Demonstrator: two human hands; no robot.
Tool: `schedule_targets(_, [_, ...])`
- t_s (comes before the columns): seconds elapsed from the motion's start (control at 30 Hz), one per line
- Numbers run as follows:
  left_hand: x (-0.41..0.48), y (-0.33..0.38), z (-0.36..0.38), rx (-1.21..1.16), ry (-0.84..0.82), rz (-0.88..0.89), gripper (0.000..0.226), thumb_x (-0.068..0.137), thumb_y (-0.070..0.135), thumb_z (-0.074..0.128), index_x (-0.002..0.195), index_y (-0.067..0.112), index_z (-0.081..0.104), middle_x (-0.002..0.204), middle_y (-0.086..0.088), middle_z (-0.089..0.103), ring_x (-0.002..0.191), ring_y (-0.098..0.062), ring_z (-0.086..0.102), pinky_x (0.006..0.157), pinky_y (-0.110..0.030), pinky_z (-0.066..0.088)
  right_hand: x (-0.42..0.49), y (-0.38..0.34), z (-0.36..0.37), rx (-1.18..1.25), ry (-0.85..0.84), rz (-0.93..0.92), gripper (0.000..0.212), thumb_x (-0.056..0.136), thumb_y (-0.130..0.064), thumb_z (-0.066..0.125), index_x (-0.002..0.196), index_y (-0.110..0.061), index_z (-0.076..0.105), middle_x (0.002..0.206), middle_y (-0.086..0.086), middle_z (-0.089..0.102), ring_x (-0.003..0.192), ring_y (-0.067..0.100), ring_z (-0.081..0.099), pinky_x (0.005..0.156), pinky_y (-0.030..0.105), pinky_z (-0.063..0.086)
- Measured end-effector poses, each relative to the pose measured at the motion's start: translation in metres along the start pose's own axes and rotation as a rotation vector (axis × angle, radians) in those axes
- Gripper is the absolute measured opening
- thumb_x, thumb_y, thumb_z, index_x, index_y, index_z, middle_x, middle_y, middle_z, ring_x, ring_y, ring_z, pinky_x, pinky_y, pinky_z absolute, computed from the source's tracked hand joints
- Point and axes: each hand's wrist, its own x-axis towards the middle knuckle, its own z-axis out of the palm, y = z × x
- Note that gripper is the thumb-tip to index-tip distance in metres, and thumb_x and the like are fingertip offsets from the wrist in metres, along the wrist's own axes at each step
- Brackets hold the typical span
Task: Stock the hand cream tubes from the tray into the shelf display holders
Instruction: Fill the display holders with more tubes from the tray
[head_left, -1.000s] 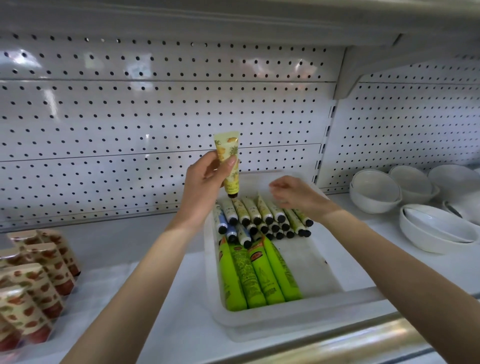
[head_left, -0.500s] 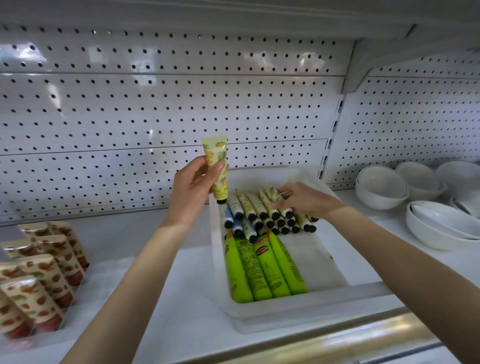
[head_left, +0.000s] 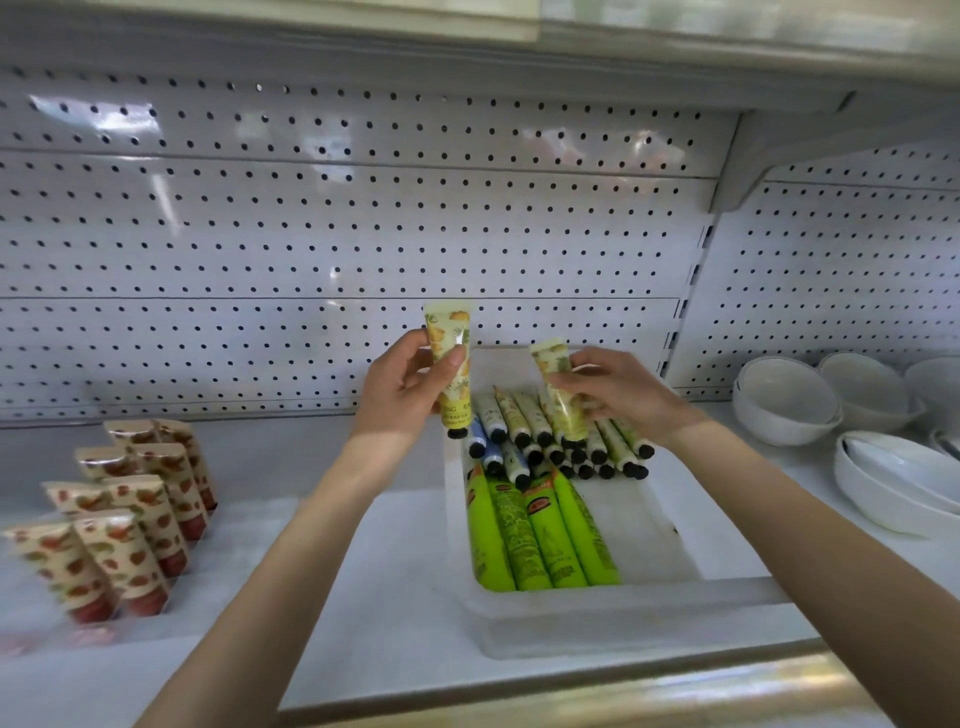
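A clear plastic tray (head_left: 623, 618) sits on the shelf. It holds several small black-capped tubes (head_left: 524, 431) at the back and several lime-green tubes (head_left: 540, 535) in front. My left hand (head_left: 400, 395) grips a yellow floral tube (head_left: 451, 364) upright, cap down, above the tray's back left corner. My right hand (head_left: 618, 389) pinches a second yellow tube (head_left: 558, 389), lifted just above the pile of small tubes. At the left, red-patterned tubes (head_left: 119, 525) stand in a clear display holder.
White bowls (head_left: 789, 400) are stacked on the shelf to the right, with more bowls (head_left: 898, 483) nearer the front. A white pegboard wall (head_left: 337, 234) backs the shelf. Bare shelf surface (head_left: 311, 467) lies between the display holder and the tray. A metal rail (head_left: 623, 696) runs along the front edge.
My right hand has lifted a second yellow tube out of the pile it was reaching into. My left hand still holds its tube upright, in about the same place over the tray.
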Motion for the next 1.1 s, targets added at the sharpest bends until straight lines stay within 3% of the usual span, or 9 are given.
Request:
schedule_targets(0.13, [-0.014, 0.011, -0.013, 0.048, 0.031, -0.032, 0.007, 0.088, 0.016, 0.059, 0.093, 0.012, 0.060, 0.086, 0.004, 0.063, 0.071, -0.002, 0.062, 0.062, -0.024, 0.056, -0.013, -0.019, 0.004, 0.066, -0.077, -0.084, 0.040, 0.078, -0.028, 0.070, 0.112, -0.010, 0.059, 0.108, 0.005, 0.069, 0.099, 0.019, 0.067, 0.085, 0.038, 0.055])
schedule_targets(0.27, [-0.028, 0.024, -0.031, 0.072, 0.072, -0.064, 0.006, 0.086, 0.019, 0.062, 0.091, 0.015, 0.064, 0.089, 0.000, 0.065, 0.077, -0.010, 0.063, 0.067, -0.030, 0.056, -0.023, -0.042, 0.016, 0.141, -0.159, -0.162, 0.030, 0.083, -0.020, 0.068, 0.110, -0.010, 0.060, 0.098, -0.001, 0.070, 0.094, 0.014, 0.068, 0.079, 0.034, 0.056])
schedule_targets(0.37, [-0.039, 0.033, -0.042, 0.065, 0.092, -0.056, 0.004, 0.085, 0.014, 0.063, 0.088, 0.013, 0.065, 0.084, -0.002, 0.066, 0.070, -0.005, 0.064, 0.063, -0.023, 0.057, -0.033, -0.061, 0.032, 0.127, -0.204, -0.218, 0.009, 0.085, -0.015, 0.066, 0.091, -0.017, 0.061, 0.088, -0.005, 0.068, 0.088, 0.010, 0.066, 0.073, 0.030, 0.057])
schedule_targets(0.47, [-0.047, 0.042, -0.054, 0.063, 0.106, -0.042, 0.004, 0.084, 0.012, 0.064, 0.087, 0.014, 0.066, 0.082, -0.002, 0.067, 0.067, -0.003, 0.065, 0.062, -0.019, 0.056, -0.041, -0.074, 0.051, 0.137, -0.204, -0.250, 0.013, 0.082, -0.012, 0.068, 0.079, -0.021, 0.059, 0.076, -0.008, 0.067, 0.082, 0.007, 0.066, 0.074, 0.032, 0.058])
schedule_targets(0.53, [-0.048, 0.047, -0.060, 0.070, 0.121, -0.033, 0.005, 0.083, 0.012, 0.065, 0.086, 0.015, 0.067, 0.082, -0.001, 0.069, 0.067, -0.004, 0.065, 0.062, -0.020, 0.056, -0.046, -0.081, 0.064, 0.141, -0.215, -0.258, 0.012, 0.083, -0.012, 0.068, 0.079, -0.020, 0.060, 0.071, -0.011, 0.068, 0.077, 0.004, 0.066, 0.071, 0.029, 0.059])
schedule_targets(0.67, [-0.050, 0.057, -0.084, 0.049, 0.134, -0.026, 0.005, 0.083, 0.012, 0.066, 0.084, 0.017, 0.067, 0.080, 0.005, 0.070, 0.069, -0.004, 0.065, 0.061, -0.022, 0.057, -0.054, -0.095, 0.092, 0.132, -0.230, -0.269, 0.007, 0.082, -0.014, 0.068, 0.085, -0.018, 0.062, 0.082, -0.003, 0.067, 0.079, 0.006, 0.066, 0.068, 0.029, 0.058])
schedule_targets(0.77, [-0.050, 0.062, -0.111, 0.043, 0.125, -0.028, 0.006, 0.084, 0.013, 0.065, 0.089, 0.013, 0.067, 0.087, -0.001, 0.070, 0.073, -0.006, 0.066, 0.060, -0.023, 0.057, -0.055, -0.108, 0.115, 0.167, -0.223, -0.260, 0.007, 0.082, -0.014, 0.068, 0.085, -0.017, 0.062, 0.084, -0.002, 0.068, 0.078, 0.006, 0.066, 0.061, 0.024, 0.055])
schedule_targets(0.93, [-0.051, 0.069, -0.167, 0.049, 0.075, -0.036, 0.008, 0.084, 0.013, 0.065, 0.091, 0.012, 0.068, 0.088, -0.004, 0.069, 0.073, -0.005, 0.066, 0.057, -0.018, 0.054, -0.053, -0.128, 0.166, 0.226, -0.195, -0.248, 0.013, 0.081, -0.017, 0.068, 0.093, -0.014, 0.064, 0.090, 0.000, 0.069, 0.083, 0.011, 0.068, 0.064, 0.027, 0.054])
schedule_targets(1.1, [-0.055, 0.077, -0.229, 0.057, 0.031, -0.043, 0.008, 0.082, 0.016, 0.067, 0.089, 0.015, 0.068, 0.086, -0.001, 0.069, 0.071, -0.003, 0.065, 0.056, -0.017, 0.052, -0.060, -0.149, 0.231, 0.278, -0.175, -0.233, 0.011, 0.084, -0.015, 0.066, 0.094, -0.014, 0.062, 0.071, -0.012, 0.067, 0.076, 0.006, 0.067, 0.068, 0.029, 0.058])
